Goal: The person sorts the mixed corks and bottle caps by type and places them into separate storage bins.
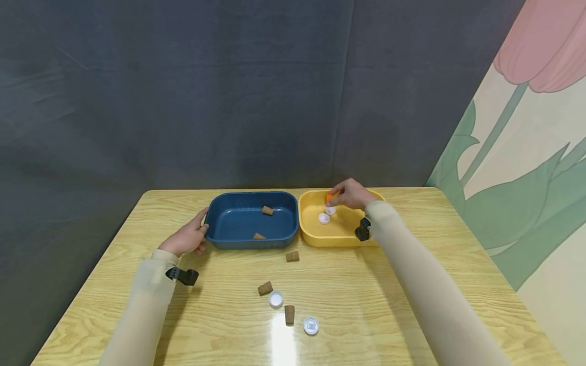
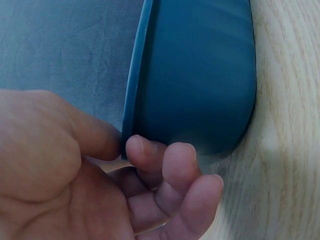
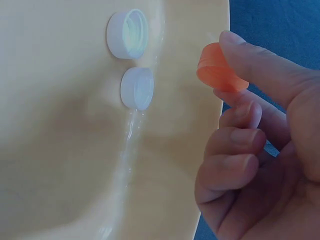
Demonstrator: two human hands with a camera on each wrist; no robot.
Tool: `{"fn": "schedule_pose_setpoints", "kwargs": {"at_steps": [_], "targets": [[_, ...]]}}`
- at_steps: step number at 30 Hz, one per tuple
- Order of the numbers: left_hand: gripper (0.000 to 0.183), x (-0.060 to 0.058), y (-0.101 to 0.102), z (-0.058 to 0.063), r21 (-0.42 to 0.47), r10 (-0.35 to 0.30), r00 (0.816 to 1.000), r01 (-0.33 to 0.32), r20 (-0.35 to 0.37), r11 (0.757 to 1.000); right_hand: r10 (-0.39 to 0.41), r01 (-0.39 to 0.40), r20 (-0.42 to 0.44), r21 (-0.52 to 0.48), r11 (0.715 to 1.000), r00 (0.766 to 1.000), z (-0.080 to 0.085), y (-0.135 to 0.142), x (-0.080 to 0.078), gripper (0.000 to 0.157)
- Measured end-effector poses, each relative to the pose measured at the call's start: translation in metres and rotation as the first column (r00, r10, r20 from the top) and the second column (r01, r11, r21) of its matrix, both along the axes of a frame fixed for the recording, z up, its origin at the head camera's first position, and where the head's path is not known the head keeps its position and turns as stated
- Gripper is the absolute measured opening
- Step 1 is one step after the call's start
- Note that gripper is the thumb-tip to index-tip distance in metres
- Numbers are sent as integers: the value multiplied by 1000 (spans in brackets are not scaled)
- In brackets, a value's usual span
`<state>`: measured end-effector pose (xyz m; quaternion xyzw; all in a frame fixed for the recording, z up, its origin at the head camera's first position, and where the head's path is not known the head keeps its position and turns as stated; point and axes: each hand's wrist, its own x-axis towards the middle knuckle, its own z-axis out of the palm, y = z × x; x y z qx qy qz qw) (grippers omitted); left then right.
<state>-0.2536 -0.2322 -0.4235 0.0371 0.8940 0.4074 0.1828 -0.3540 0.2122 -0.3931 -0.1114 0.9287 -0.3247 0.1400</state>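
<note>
Between thumb and fingers, my right hand [image 1: 351,195] pinches an orange bottle cap [image 3: 215,67] over the yellow bin [image 1: 336,242]. Two white bottle caps [image 3: 127,35] lie on the bin's floor below it. My left hand [image 1: 186,237] grips the left end of the blue bin [image 2: 195,75], thumb and index finger pinching its rim while the other fingers curl beneath. Inside the blue bin are two corks, one cork [image 1: 267,210] toward the back and another cork [image 1: 259,236] near the front wall.
On the wooden table [image 1: 229,325], in front of the bins, lie three corks, the nearest bin-side cork [image 1: 292,256] among them, and two white caps, including a front cap [image 1: 311,326]. A dark curtain [image 1: 256,101] hangs behind; a painted wall [image 1: 526,193] stands at right.
</note>
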Motion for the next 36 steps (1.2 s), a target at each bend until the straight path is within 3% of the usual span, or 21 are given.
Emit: {"fn": "schedule_pose_setpoints", "kwargs": {"at_steps": [22,36], "targets": [[59,2,1,1,-3,4,1000,-4,-5,1000,59,-58,-24,36,998,998,2,-2,1,49],[59,1,1,0,-8,6,1000,-6,-5,1000,29,-30,15,33,999,999,-3,-1,-5,45]]}}
